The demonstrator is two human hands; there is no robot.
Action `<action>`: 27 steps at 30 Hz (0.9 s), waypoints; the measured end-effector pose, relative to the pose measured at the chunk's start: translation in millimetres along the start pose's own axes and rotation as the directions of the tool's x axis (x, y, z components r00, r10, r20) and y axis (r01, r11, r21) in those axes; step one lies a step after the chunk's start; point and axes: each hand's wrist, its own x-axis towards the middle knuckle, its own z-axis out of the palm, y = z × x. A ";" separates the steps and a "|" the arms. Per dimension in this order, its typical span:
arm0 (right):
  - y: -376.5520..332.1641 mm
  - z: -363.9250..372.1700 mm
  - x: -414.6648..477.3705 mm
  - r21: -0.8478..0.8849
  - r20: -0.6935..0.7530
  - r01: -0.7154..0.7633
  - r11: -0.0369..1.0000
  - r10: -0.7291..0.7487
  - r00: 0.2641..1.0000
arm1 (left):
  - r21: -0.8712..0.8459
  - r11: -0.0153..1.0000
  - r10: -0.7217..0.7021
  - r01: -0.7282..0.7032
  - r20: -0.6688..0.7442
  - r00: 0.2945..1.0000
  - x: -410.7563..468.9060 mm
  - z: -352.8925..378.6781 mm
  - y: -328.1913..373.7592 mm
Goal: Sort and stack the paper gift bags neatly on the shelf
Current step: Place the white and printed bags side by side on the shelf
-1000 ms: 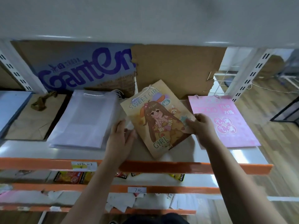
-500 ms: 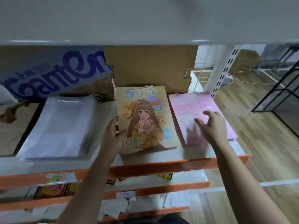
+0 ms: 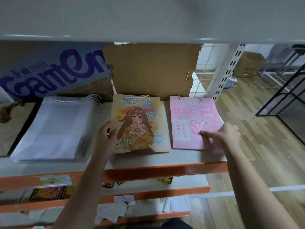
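White translucent bag stack [image 3: 54,128]: on white, orange-edged shelf [image 3: 165,160]; leave.
Left hand [image 3: 105,139]: fingers [image 3: 107,125] clasping kraft "SWEET GIRL" paper bag [image 3: 140,123] edge; square up.
Pink paper bag [image 3: 193,123]: flat, just beside; align bottoms.
Right hand [image 3: 226,136]: one digit pressing pink; grip unclear.

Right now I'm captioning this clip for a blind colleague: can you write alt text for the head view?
A person's left hand grips the left edge of a Sweet Girl bag lying flat on a white shelf, while the right hand touches a pink bag beside it. A stack of white bags lies further left.
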 end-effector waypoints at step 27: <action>-34.2 16.2 -44.4 0.654 -0.090 0.166 0.738 -0.142 0.986 | 0.305 0.946 0.134 -0.115 -0.042 0.990 3.6 -4.0 -5.5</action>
